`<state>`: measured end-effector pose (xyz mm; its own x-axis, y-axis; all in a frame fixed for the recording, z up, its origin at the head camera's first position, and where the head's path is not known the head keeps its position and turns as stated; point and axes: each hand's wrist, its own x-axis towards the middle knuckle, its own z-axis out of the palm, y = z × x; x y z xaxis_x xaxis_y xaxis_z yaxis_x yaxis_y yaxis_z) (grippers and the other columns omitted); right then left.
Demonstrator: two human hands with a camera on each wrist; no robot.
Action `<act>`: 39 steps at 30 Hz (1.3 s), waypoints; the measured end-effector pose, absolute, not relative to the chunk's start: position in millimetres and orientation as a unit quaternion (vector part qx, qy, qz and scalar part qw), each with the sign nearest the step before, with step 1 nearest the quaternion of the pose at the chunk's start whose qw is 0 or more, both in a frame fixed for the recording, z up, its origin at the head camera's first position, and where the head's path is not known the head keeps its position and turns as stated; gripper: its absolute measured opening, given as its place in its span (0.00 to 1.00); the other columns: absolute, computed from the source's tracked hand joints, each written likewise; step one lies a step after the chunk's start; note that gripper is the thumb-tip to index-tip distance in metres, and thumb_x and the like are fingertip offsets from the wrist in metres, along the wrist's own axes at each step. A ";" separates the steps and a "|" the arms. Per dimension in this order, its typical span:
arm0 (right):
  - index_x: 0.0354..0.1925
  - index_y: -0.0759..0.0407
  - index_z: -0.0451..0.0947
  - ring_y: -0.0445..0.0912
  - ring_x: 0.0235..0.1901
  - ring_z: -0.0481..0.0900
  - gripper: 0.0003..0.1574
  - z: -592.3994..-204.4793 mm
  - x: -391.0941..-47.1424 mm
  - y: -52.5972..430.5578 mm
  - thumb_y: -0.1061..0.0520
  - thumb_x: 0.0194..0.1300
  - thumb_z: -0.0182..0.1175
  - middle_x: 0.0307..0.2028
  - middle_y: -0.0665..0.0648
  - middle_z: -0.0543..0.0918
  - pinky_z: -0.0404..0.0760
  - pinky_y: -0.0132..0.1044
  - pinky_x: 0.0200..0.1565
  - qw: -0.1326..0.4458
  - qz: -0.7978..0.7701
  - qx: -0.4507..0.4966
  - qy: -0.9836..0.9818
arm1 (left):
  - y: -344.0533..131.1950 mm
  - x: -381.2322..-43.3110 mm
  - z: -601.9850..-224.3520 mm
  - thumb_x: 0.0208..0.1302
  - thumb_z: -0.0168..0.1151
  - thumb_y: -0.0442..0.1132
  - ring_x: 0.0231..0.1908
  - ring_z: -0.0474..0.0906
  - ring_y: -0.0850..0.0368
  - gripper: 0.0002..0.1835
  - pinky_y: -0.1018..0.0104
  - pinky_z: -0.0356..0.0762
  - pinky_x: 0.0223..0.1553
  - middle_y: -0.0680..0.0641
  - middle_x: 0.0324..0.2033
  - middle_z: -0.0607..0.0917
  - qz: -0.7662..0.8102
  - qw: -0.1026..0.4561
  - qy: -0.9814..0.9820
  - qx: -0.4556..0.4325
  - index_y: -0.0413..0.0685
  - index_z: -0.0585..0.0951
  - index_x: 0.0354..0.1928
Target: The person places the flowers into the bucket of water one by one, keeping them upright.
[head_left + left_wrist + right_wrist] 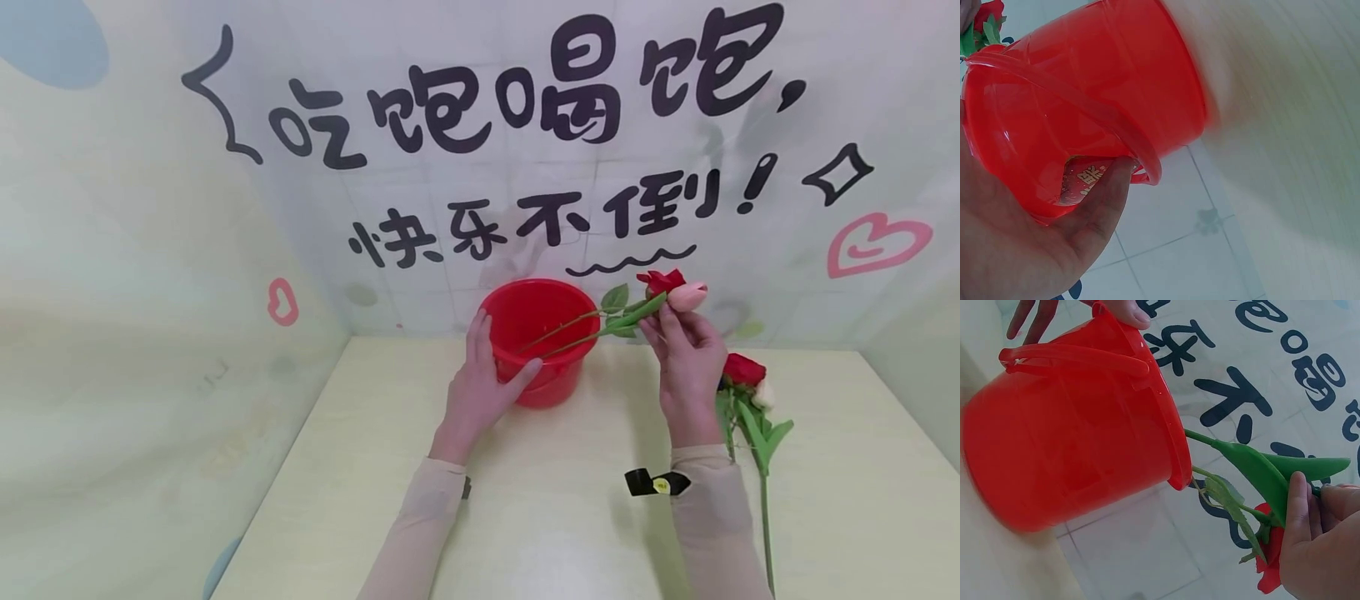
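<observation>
A red plastic bucket (546, 385) stands upright at the back of the table. My left hand (480, 387) holds it at the left side and front rim, the thumb close to the handle (1079, 97) in the left wrist view. To the right of the bucket, my right hand (692, 362) pinches a pink artificial tulip (687, 297) just below its bloom. The tulip's stem slants over the rim into the bucket. Beside it leans a red artificial rose (660, 283), its stem also inside; in the right wrist view the rose (1269, 565) hangs behind my fingers.
More artificial flowers lie on the table (555, 517) to the right, partly behind my right forearm: a red rose (744, 369) and a white bloom (764, 395) with long green stems. A printed backdrop wall (420, 308) rises directly behind the bucket.
</observation>
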<state>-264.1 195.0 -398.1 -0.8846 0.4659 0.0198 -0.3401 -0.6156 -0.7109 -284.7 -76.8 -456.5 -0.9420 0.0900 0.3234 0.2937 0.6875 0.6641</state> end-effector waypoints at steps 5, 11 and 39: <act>0.53 0.66 0.85 0.47 0.35 0.89 0.21 -403.5 -266.9 191.2 0.61 0.63 0.75 0.43 0.61 0.86 0.87 0.39 0.47 0.218 0.890 -0.089 -0.389 | -76.8 -284.5 -456.9 0.59 0.70 0.71 0.59 0.80 0.48 0.62 0.51 0.89 0.47 0.49 0.76 0.64 -0.380 0.132 -0.910 -0.106 0.65 0.43 0.85; 0.54 0.64 0.85 0.46 0.37 0.89 0.19 -407.9 -269.6 185.4 0.60 0.65 0.73 0.44 0.60 0.86 0.87 0.37 0.48 0.205 0.883 -0.096 -0.411 | -76.5 -284.0 -454.6 0.59 0.71 0.70 0.58 0.80 0.48 0.62 0.51 0.89 0.47 0.49 0.76 0.65 -0.380 0.132 -0.910 -0.105 0.65 0.43 0.85; 0.62 0.61 0.82 0.45 0.43 0.90 0.26 -413.7 -275.9 172.5 0.56 0.69 0.71 0.50 0.59 0.84 0.86 0.35 0.49 0.174 0.867 -0.122 -0.450 | -74.7 -287.3 -457.8 0.59 0.72 0.69 0.63 0.77 0.49 0.62 0.51 0.89 0.47 0.51 0.77 0.62 -0.379 0.135 -0.909 -0.104 0.66 0.43 0.85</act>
